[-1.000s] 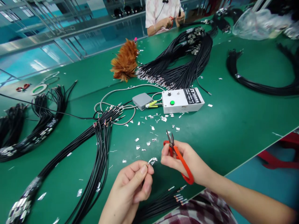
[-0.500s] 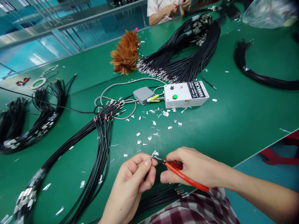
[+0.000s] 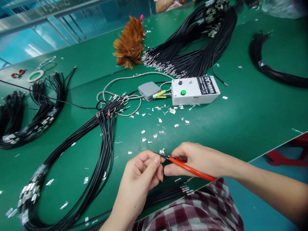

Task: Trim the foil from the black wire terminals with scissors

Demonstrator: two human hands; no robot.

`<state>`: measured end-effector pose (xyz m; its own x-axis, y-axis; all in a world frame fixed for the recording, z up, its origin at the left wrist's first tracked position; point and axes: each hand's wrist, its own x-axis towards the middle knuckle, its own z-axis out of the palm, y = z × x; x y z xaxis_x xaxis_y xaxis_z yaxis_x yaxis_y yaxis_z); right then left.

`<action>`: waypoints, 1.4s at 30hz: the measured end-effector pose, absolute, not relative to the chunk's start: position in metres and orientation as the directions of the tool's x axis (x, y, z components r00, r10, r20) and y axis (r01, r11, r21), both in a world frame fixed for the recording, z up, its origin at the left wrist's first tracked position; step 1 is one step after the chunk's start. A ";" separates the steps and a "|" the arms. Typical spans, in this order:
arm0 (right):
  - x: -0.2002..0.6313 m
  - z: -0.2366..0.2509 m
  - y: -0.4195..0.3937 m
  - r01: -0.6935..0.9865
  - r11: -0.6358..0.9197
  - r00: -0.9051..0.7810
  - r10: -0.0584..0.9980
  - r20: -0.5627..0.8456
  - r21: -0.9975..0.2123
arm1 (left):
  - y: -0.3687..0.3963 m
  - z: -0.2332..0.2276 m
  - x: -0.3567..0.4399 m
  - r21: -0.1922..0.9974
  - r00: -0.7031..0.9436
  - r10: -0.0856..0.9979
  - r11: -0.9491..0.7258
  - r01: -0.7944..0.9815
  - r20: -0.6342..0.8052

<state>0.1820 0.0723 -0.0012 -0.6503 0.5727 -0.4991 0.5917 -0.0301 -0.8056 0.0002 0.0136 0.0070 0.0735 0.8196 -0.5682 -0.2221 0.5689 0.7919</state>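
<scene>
My left hand point(image 3: 141, 175) pinches the end of a thin black cable between thumb and forefinger, over the near edge of the green table point(image 3: 252, 109). My right hand point(image 3: 197, 158) grips red-handled snips point(image 3: 190, 169), whose metal tip touches the cable end at my left fingertips. A small silver foil scrap point(image 3: 162, 150) sits right at the tip. More black cables with metal terminals point(image 3: 185, 189) lie under my hands at the table edge.
A white box with a green button point(image 3: 194, 90) and a grey box point(image 3: 148, 90) stand mid-table among silver scraps. Black cable bundles point(image 3: 96, 154) run left; more point(image 3: 192, 54) lie behind. A brown feather duster point(image 3: 130, 43) lies at the back. Another person's arm point(image 3: 168, 4) shows at the top.
My right hand turned the snips from pointing up to pointing left and brought the tip to the cable end in my left fingers. The view tilted down a little.
</scene>
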 end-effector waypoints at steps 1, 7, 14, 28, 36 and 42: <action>0.183 -0.001 0.073 0.593 -0.043 -0.655 0.556 -0.512 -0.804 | 0.013 0.007 0.000 0.793 0.067 0.818 0.572 -0.211 -0.571; 0.179 0.002 0.073 0.652 -0.012 -0.603 0.599 -0.527 -0.758 | 0.012 0.005 0.003 0.816 0.030 0.828 0.557 -0.152 -0.560; 0.189 -0.003 0.071 0.718 -0.027 -0.535 0.617 -0.577 -0.695 | 0.013 0.013 -0.004 0.831 -0.024 0.850 0.509 -0.225 -0.527; 0.175 -0.003 0.070 0.600 0.064 -0.669 0.587 -0.456 -0.797 | 0.011 0.012 -0.004 0.761 0.094 0.814 0.571 -0.308 -0.573; 0.176 -0.003 0.069 0.637 0.092 -0.638 0.620 -0.456 -0.765 | 0.010 0.010 -0.001 0.763 0.095 0.807 0.584 -0.277 -0.583; 0.175 -0.004 0.067 0.629 0.040 -0.635 0.603 -0.483 -0.777 | 0.010 0.013 -0.006 0.704 0.190 0.786 0.613 -0.357 -0.588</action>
<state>0.1752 0.0673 -0.0036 -0.6348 0.6033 -0.4828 0.6288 0.0403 -0.7765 -0.0059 0.0100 0.0132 0.1895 0.7861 -0.5883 -0.3574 0.6133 0.7044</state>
